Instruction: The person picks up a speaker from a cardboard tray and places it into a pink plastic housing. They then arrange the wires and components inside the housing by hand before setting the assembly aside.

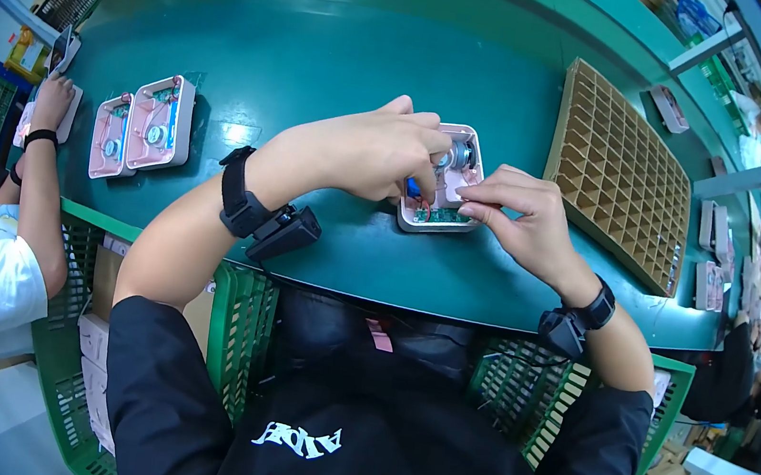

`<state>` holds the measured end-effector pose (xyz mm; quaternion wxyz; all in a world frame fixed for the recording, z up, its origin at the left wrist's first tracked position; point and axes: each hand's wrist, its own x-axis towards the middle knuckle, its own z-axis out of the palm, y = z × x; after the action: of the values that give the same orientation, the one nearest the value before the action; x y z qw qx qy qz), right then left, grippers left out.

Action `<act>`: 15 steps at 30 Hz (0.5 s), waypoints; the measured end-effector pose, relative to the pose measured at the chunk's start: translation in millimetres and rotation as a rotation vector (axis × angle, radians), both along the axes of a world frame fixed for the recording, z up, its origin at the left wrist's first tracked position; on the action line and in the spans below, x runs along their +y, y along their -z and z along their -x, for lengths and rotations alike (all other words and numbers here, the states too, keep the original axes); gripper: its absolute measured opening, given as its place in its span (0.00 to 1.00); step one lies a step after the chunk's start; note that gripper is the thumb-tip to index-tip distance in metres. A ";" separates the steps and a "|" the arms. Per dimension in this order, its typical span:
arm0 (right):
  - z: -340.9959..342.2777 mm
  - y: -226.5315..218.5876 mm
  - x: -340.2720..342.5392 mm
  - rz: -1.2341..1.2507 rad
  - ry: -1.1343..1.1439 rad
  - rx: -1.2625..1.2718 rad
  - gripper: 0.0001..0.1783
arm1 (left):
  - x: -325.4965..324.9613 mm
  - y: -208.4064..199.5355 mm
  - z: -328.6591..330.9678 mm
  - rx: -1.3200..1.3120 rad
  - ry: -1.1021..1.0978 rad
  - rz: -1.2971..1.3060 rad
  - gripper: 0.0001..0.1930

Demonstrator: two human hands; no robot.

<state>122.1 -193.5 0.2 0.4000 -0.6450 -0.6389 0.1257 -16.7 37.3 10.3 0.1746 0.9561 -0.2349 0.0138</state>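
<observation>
In the head view, the open pink case point(420, 227) lies on the green bench point(357, 52) in front of you, between your two hands, its long axis running roughly away from you. Your left hand point(389, 154) is the nearer: it overlaps the case's left side, with its fingers bent down into the interior. You cannot tell whether that grip is closed on something, as the knuckles hide the tips. Your right hand point(523, 216) comes in from the right, thumb and forefinger brought near each other at the case's right edge; whether that grip pinches a small part is too fine to tell.

Inside the case you can see a round silver component point(457, 156) toward the far end, a blue piece point(414, 187) beneath your left fingers, red wires point(421, 210) and a green circuit board point(446, 215) along the near end. Well to your left, two more open cases point(185, 130) stand side by side, each with a round part and a blue strip. To your right lies a cardboard tray point(561, 117) divided into square cells. Below the bench edge, the left green crate point(243, 330) holds pinkish boxes point(93, 373).
</observation>
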 end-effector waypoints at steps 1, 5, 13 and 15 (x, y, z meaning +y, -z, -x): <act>0.5 -2.2 3.8 0.002 -0.007 -0.003 0.09 | 0.6 0.5 0.5 -0.016 0.005 0.007 0.16; 1.8 -9.0 17.4 -0.015 -0.080 -0.104 0.09 | 3.3 12.6 -5.8 0.068 0.002 0.072 0.16; -6.9 -21.3 31.2 0.139 -0.292 -0.285 0.07 | 4.2 1.0 -6.4 0.189 -0.083 0.055 0.13; -1.6 -24.4 34.2 0.238 -0.296 -0.312 0.07 | 4.2 1.4 -6.2 0.227 -0.094 0.050 0.12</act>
<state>123.7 -159.4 24.6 0.1951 -0.5984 -0.7612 0.1563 -10.5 41.5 8.8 0.2229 0.9568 -0.1683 -0.0805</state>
